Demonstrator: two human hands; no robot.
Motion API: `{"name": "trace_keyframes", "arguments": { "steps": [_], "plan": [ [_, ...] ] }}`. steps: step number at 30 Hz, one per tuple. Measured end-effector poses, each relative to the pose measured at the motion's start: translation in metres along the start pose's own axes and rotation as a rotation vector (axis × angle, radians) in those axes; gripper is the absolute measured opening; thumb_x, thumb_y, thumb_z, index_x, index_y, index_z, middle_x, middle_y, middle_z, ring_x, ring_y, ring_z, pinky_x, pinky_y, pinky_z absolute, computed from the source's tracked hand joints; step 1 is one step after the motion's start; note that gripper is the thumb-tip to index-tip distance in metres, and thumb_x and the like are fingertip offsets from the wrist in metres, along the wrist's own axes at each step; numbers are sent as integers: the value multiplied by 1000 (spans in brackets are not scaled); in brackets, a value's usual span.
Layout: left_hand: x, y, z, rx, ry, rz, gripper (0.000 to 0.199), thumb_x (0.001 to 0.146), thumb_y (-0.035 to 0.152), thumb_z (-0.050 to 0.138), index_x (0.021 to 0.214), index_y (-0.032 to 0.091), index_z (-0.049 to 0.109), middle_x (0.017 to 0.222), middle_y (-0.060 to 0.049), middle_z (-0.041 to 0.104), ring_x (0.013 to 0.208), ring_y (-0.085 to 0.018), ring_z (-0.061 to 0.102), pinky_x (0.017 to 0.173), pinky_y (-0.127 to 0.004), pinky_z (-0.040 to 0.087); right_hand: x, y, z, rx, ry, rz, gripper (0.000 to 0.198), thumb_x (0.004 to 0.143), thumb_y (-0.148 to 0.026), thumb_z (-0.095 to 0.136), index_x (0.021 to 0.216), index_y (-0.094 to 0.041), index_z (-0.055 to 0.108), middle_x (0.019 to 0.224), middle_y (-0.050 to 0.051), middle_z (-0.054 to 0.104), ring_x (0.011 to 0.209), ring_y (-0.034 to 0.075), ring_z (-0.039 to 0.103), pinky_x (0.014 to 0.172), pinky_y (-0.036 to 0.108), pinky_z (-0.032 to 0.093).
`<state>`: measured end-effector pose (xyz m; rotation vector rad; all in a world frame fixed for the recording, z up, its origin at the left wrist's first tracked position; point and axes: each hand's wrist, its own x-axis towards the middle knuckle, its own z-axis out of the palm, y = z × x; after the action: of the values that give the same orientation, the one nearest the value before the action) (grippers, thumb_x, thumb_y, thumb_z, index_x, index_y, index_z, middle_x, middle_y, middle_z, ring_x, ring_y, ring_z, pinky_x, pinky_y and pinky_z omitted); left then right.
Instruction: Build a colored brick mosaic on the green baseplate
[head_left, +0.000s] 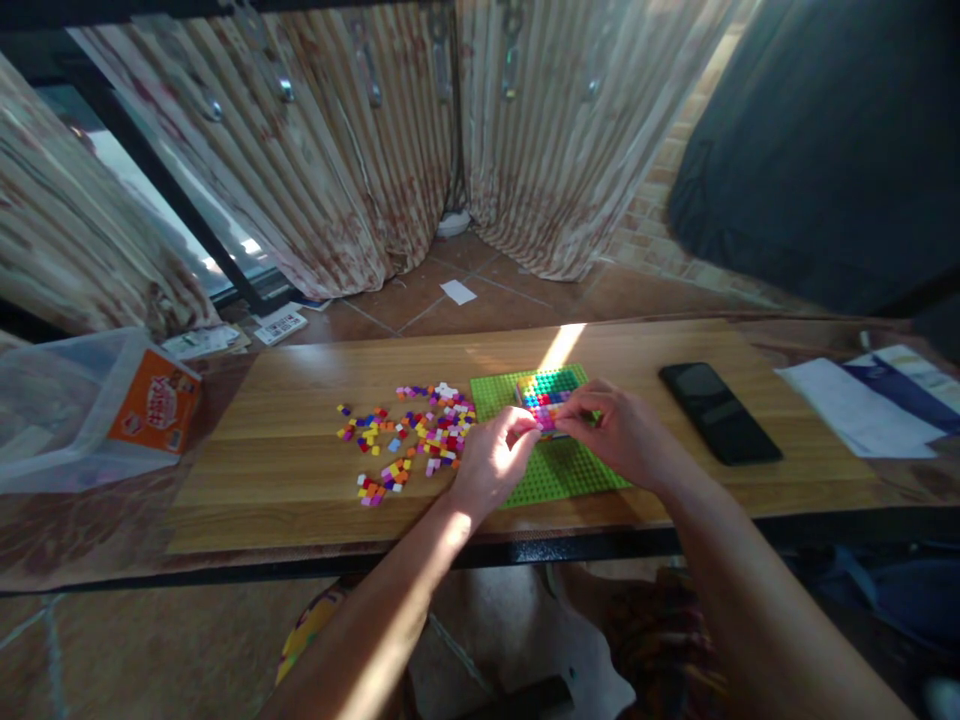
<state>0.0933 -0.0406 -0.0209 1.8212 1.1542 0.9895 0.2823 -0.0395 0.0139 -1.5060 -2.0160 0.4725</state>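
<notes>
Clear tub [94, 420] the left edge cropped, brick model [559, 384] the left hand [491, 452] and right hand [619, 432] partly hid, forearms [416, 570] the bottom edge cut off

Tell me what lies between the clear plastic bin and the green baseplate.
In the head view, a scatter of small coloured bricks lies there on the wooden board, nearer the green baseplate than the clear plastic bin.

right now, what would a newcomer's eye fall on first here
Probably the bright loose bricks, scattered on the wooden tabletop left of the green baseplate. Next, the multicoloured brick build on that baseplate, with the left hand and right hand close together at its near side. The black phone also stands out, lying to the right of the right hand.
</notes>
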Motion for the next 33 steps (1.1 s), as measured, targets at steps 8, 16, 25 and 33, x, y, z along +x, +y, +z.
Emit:
{"name": "trace_keyframes", "arguments": {
  "steps": [8,16,25,33],
  "plan": [
    [0,-7,8,-81,41,-69,13,83,31,61,80,18,62,79,-1,69,68,-11,61,66,-24,49,0,-1,0,9,5,-15,19,83,-32,59,72,-21,70,81,6,67,76,18,60,71,35,48],
    [0,-6,9,-26,64,-90,12,83,31,60,79,19,62,75,0,68,64,-11,59,64,-23,47,0,-2,0,-8,1,-1,17,82,-29,60,71,-21,69,82,6,66,77,18,61,71,35,48],
    [1,0,12,21,91,-136,12,80,28,60,73,19,60,65,3,62,61,-10,55,60,-22,42,0,-3,1,-32,15,13,14,81,-28,61,72,-21,70,82,6,66,78,19,61,72,36,47],
    [1,-3,12,5,64,-150,12,80,29,60,75,19,60,67,3,62,60,-9,54,60,-21,40,0,-16,14,-189,78,76,26,82,-42,63,68,-21,68,78,7,63,78,21,58,71,36,44]
  ]
}}
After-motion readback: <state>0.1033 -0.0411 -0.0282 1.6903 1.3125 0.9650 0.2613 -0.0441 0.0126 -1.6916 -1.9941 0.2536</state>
